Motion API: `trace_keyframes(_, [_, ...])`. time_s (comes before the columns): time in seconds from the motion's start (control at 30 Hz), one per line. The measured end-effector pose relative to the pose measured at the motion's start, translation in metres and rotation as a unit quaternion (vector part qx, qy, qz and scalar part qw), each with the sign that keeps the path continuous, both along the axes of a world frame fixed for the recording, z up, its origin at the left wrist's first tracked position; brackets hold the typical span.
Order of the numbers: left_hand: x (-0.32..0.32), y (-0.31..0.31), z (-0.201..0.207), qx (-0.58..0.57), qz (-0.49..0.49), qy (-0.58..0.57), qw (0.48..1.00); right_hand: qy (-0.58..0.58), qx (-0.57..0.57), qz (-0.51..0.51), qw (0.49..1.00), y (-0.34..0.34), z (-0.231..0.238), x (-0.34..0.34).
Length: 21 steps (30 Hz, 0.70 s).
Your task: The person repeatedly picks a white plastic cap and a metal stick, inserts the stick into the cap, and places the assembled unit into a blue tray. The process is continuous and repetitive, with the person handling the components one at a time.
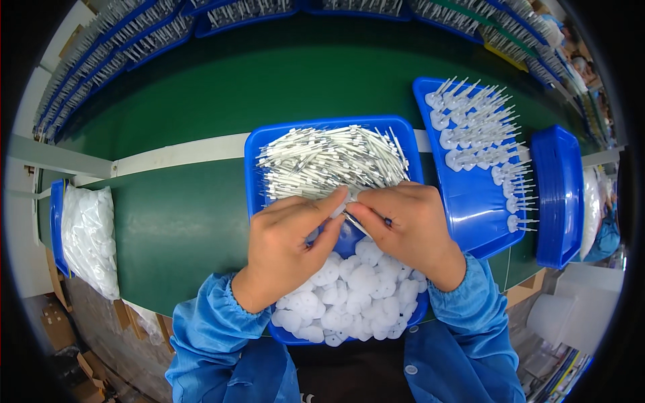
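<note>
My left hand (285, 232) pinches a translucent white plastic disc (340, 208) between thumb and fingers. Against it, my right hand (411, 225) grips a thin pin with a grey metal shaft (355, 222); fingers hide the spot where the two meet. Both hands are over the middle of a blue tray (252, 176). A heap of white-and-grey pins (329, 158) fills the tray's far half, just beyond my fingertips. Loose white discs with small holes (356, 295) are piled in its near half, below my wrists.
Right of the tray, a blue tray (474, 211) holds rows of discs with upright pins (470, 124). Stacked blue trays (559, 195) stand farther right. A clear bag of white parts (89, 238) is at the left table edge. Racked trays of pins (248, 12) curve along the back.
</note>
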State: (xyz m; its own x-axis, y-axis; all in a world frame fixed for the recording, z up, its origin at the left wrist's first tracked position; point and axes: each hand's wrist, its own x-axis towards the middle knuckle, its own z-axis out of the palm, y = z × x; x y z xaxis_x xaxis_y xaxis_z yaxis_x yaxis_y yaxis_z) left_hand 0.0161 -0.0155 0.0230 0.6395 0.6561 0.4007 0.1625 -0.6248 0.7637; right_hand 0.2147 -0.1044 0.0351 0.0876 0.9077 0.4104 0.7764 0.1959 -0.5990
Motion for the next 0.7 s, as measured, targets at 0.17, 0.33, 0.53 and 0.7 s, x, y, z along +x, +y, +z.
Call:
trace_keyframes(0.17, [0.005, -0.001, 0.002, -0.147, -0.007, -0.107, 0.983, -0.009, 0.021, -0.028, 0.999, -0.01, 0.009, -0.005])
trace_keyframes(0.33, [-0.002, 0.005, 0.008, -0.059, -0.017, -0.084, 0.995, 0.129, 0.029, 0.022, 0.991, -0.007, 0.011, 0.007])
trace_keyframes(0.53, [0.001, 0.003, 0.004, 0.045, -0.028, -0.099, 0.994, 0.273, -0.041, 0.074, 0.958, -0.016, 0.003, 0.008])
trace_keyframes(0.7, [0.002, 0.005, 0.004, 0.051, -0.051, -0.102, 0.992, 0.358, -0.07, 0.035, 0.931, -0.022, -0.002, 0.005])
